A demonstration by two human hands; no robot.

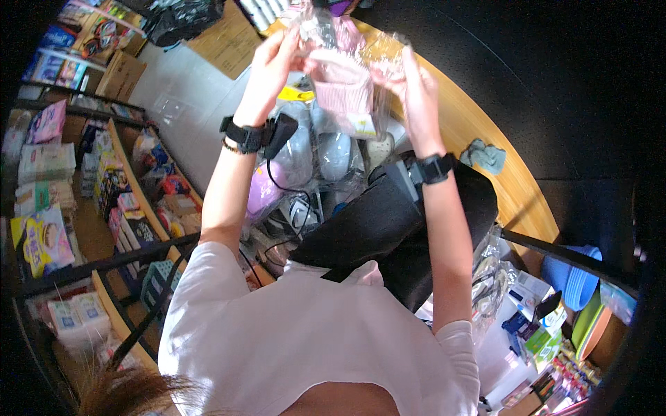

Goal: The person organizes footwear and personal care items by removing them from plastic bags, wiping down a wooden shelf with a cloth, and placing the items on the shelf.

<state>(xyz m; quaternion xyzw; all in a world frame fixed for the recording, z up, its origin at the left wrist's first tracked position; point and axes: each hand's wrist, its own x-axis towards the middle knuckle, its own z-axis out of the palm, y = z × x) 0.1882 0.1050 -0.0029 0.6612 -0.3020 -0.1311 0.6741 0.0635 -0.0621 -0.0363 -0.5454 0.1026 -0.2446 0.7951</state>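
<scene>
A pink ribbed article (343, 91), perhaps a slipper, hangs in a crinkled clear plastic bag (382, 117) with a pale label near its lower end. My left hand (273, 70) grips the bag's left side near the top. On the right side, the fingers of my right hand (416, 96) hold the same plastic. Below the bag lie grey-blue slippers (334, 153) in clear wrapping. A purple article (264, 190), also bagged, sits left of them. Part of a pale clog with holes (381, 150) shows beside my leg.
A curved wooden counter (463, 106) bears a crumpled grey cloth (484, 156). Shelves (132, 182) of packaged goods line the left. Cardboard (226, 41) lies on the floor (179, 93). Blue plastic basins (575, 275) and boxes (536, 294) stand at right. A black cable (291, 190) hangs by my left arm.
</scene>
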